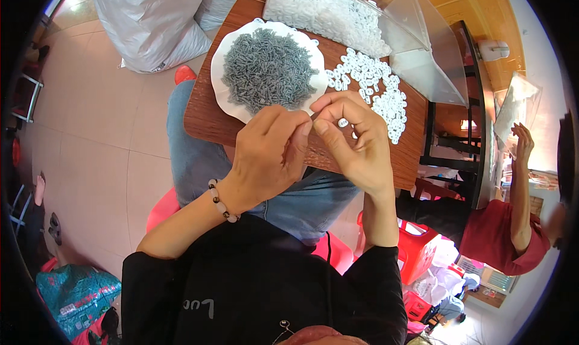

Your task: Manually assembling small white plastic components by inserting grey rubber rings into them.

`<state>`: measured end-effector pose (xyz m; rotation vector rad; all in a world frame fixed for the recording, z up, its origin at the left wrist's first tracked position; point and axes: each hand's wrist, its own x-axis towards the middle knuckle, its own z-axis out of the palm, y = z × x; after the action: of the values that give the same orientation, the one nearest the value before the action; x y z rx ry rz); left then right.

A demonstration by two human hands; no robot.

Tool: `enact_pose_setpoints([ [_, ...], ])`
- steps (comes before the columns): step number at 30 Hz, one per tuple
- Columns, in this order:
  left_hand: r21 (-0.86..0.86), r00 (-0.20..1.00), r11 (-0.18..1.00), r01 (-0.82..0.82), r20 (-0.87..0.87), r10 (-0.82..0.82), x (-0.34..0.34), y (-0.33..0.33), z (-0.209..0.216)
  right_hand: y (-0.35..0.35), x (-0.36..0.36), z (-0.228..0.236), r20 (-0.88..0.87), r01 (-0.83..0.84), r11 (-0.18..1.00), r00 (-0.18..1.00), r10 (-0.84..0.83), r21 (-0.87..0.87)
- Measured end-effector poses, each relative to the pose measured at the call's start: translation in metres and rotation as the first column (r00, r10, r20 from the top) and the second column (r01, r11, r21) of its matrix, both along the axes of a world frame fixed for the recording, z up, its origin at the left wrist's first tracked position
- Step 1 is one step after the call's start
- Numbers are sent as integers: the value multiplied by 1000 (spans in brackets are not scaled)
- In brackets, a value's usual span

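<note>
Hand, left (265,149): thumb and forefinger pressed together, pinching at a tiny dark piece (314,116); remaining fingers curled; beaded bracelet (218,201) at the wrist, pale and dark round beads.

Hand, right (357,141): thumb and forefinger meeting at that same piece, other fingers loosely bent. Piece held just beyond the near rim of the plate, above the worktop; too small to identify.

Progress, as judged: one piece in work, much stock left. No separate lot of finished items can be told apart; a count of those done cannot be given.

Stock, grey pieces (271,68): short, slender, ribbed-looking, in a dense tangled heap on a white plate (218,83) with a smooth, scalloped rim.

Stock, white pieces (392,107): small, flat, rounded, some showing dark holes; scattered loose, right of the plate.

Box (415,74): clear, stiff-looking plastic walls, beside a mass of whitish, translucent-looking small parts (325,16).

Worktop (208,117): reddish-brown, wood-grained, rounded corner.
</note>
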<state>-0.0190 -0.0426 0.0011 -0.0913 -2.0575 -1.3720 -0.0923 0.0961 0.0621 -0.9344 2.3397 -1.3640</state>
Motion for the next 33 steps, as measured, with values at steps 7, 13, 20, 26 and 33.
enact_pose_setpoints([
  [7,526,963,846,85,174,-205,-2,2,-2,-4,-8,0,-577,-68,995,811,94,67],
  [13,801,887,591,93,203,-415,1,6,0,-3,-34,-9,-524,33,996,852,14,80],
  [20,766,832,630,127,263,-488,8,27,-6,-1,-44,-42,-533,143,984,844,-65,106],
  [26,751,748,639,168,325,-579,13,29,-13,71,-68,-31,-401,424,875,862,-310,233],
  [33,736,686,640,218,351,-638,14,38,-19,132,-119,-41,-524,545,740,794,-307,393],
])
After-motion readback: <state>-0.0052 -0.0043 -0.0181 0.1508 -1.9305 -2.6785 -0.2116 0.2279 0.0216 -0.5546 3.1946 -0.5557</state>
